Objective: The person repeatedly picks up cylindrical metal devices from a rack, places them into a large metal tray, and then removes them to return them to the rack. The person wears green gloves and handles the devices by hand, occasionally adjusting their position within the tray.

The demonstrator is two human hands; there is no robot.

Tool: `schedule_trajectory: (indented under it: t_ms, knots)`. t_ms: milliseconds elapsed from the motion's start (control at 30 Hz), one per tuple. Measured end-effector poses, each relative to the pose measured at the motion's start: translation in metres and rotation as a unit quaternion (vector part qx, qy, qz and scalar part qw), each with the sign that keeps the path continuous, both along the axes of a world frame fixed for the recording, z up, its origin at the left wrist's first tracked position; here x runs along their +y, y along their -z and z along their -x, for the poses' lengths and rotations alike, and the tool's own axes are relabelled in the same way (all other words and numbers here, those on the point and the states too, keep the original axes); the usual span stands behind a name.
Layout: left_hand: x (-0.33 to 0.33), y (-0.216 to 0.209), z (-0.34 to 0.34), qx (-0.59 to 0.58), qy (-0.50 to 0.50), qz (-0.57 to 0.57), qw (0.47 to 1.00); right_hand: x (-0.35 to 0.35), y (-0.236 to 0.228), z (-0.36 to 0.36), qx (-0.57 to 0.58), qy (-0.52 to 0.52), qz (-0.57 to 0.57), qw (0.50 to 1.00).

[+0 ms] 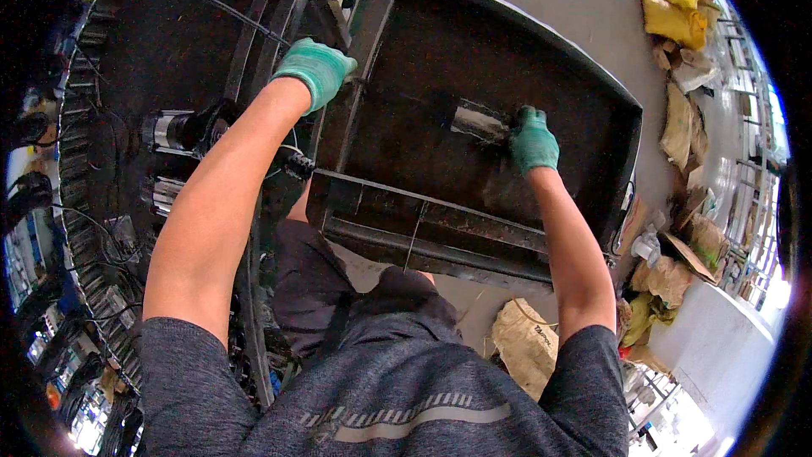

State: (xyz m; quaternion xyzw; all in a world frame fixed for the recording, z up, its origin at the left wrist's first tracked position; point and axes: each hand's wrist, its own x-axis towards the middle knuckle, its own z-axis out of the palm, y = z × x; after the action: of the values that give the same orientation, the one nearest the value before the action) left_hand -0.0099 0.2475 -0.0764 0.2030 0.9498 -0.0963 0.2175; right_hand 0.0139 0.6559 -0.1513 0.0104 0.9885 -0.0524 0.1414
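My left hand [315, 72], in a green glove, is closed beside the metal frame at the tray's left edge; whatever its fingers hold is hidden. My right hand [534, 142], also gloved in green, is over the dark metal tray [423, 42]. Its fingers are curled round the right end of a silver cylindrical part [480, 121] with dark, ragged stuff along its side. That part lies low over the tray floor.
Left of the tray, silver-and-black cylindrical parts [173, 130] sit near a curved toothed track [72, 152] and cables. A crossbar [431, 195] spans the tray's near side. Sacks [677, 17] and scraps line the floor at right; another sack [524, 343] lies near me.
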Motion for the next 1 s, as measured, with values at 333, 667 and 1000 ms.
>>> schedule_trajectory:
  t_ms: [333, 667, 1000]
  knots:
    - [-0.011, 0.012, -0.008, 0.02, -0.068, -0.017, 0.997, 0.113, -0.05, -0.119, 0.158, 0.056, 0.152, 0.974]
    - [-0.003, 0.005, -0.002, -0.005, -0.133, 0.02, 0.991, 0.13, -0.031, -0.128, 0.055, 0.16, 0.055, 0.984]
    - [-0.005, 0.023, 0.008, -0.017, -0.129, 0.075, 0.989, 0.131, -0.033, -0.124, 0.018, 0.182, 0.052, 0.982]
